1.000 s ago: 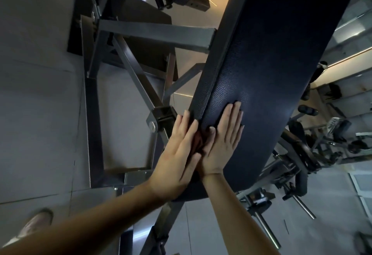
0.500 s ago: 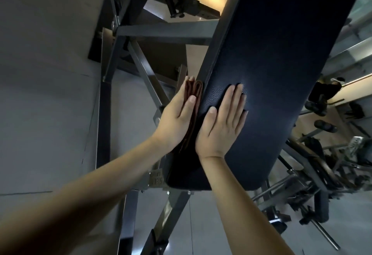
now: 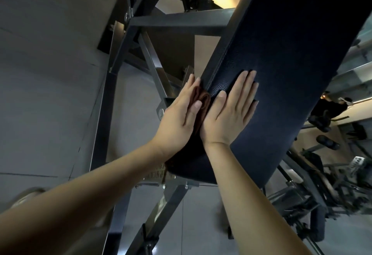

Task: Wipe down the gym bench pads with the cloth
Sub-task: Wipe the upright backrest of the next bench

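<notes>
The left hand's fingers (image 3: 192,86) lie straight and close together, pressing a folded brown cloth (image 3: 203,101) against the side edge of the bench pad (image 3: 281,69), with the thumb resting on the cloth's folds. The right hand's fingers (image 3: 246,82) are also straight and together, flat on the pad's top face, holding nothing. The left hand (image 3: 179,113) and right hand (image 3: 227,111) sit just beside each other with the cloth between them.

The cloth's fold runs along the pad's edge. The pad is long, dark and grained like leather, with a stitched seam. Its long axis rises from its rounded near end to the upper right. A grey steel frame (image 3: 177,21) stands below it on a grey tiled floor (image 3: 44,97).
</notes>
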A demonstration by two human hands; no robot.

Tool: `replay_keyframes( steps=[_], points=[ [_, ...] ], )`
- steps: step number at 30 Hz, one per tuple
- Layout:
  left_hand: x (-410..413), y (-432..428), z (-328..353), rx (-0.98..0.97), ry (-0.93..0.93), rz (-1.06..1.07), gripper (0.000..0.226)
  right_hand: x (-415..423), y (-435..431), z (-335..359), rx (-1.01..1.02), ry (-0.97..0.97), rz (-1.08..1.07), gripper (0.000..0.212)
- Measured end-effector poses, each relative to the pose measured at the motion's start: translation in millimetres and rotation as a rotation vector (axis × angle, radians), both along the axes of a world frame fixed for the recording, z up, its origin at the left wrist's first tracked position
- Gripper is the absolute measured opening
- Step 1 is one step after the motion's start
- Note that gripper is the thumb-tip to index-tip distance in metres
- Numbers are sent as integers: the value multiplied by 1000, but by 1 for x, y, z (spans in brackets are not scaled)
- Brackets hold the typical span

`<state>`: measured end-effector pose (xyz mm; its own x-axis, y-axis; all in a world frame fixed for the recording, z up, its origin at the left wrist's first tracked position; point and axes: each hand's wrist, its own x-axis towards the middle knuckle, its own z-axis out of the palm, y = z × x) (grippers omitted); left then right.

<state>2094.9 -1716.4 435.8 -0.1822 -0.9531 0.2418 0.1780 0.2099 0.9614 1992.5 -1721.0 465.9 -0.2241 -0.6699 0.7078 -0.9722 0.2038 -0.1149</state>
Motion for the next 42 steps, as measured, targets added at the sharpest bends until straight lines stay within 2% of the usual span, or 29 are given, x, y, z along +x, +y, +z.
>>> replay_keyframes(
  steps=[4, 9, 12, 20, 24, 28, 32, 38, 42],
  points=[
    [-2, -18, 3, -3, 51, -11, 50, 2, 0, -1, -10, -9, -3, 59],
    [-1, -33, 11, 157, 105, -26, 47, 5, 2, 1, -2, -30, 0, 60],
    [1, -19, 5, 133, 154, -79, 51, 4, 1, 2, -2, -37, 0, 61],
    [3, -9, -4, 79, 109, -47, 48, 3, 0, 1, -5, -32, -5, 59],
    [-7, -38, 6, 134, 69, 18, 43, 2, 1, 0, -2, -23, -8, 58],
    [-13, -59, 11, 162, 52, -2, 41, 2, 1, 1, -2, -14, -5, 59],
    [-7, -50, 11, 130, 31, 13, 42, 3, 1, 1, 8, -21, -3, 59],
    [5, 4, 0, -46, 39, 42, 51, 2, 0, 1, -8, -11, -2, 59],
    [0, 0, 3, -13, 54, 59, 51, 0, -1, -1, -25, 1, 1, 58]
  ],
)
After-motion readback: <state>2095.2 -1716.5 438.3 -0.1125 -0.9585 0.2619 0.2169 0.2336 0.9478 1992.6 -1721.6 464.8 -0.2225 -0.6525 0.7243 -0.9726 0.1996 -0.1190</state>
